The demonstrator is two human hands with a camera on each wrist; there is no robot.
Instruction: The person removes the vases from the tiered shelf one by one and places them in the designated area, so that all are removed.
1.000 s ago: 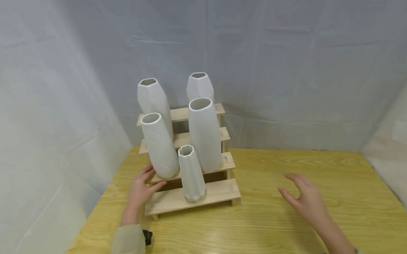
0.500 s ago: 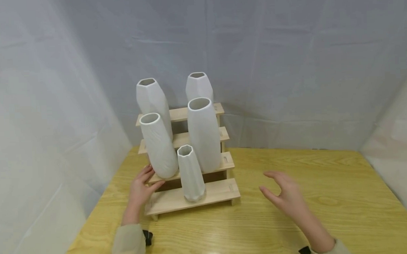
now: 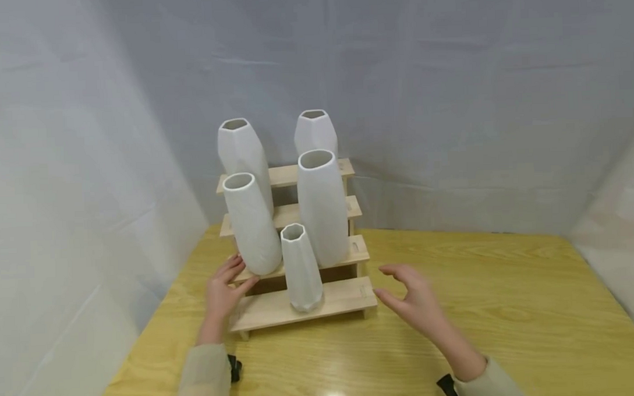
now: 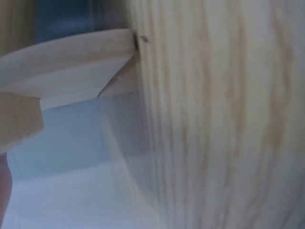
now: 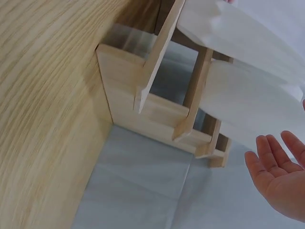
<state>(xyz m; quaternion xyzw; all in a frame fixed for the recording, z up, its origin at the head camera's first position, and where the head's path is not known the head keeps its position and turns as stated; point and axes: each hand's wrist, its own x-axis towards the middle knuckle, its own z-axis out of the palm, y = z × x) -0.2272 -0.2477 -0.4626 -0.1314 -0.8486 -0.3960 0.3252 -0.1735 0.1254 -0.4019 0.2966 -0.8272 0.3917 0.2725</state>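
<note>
In the head view several white vases stand upright on a stepped wooden shelf (image 3: 346, 296). My left hand (image 3: 222, 294) grips the left end of its second board from the front, thumb along the front edge, fingers at the side beside a textured vase (image 3: 255, 235). In the left wrist view the board's end (image 4: 66, 55) is close, with a bit of finger (image 4: 4, 186) at the left edge. My right hand (image 3: 412, 296) holds nothing; it hovers with spread thumb and fingers just right of the lowest board. A small fluted vase (image 3: 302, 274) stands on that board.
A tall smooth vase (image 3: 323, 215) shares the second board. Behind it, two faceted vases (image 3: 242, 151) rise at the upper steps. The shelf stands on a yellow wood table (image 3: 483, 309), with pale sheets (image 3: 450, 112) hanging behind and at the sides.
My right hand has moved left, from over the open table on the right to beside the shelf's right end. My left hand stays at the shelf's left end; the view shifts slightly.
</note>
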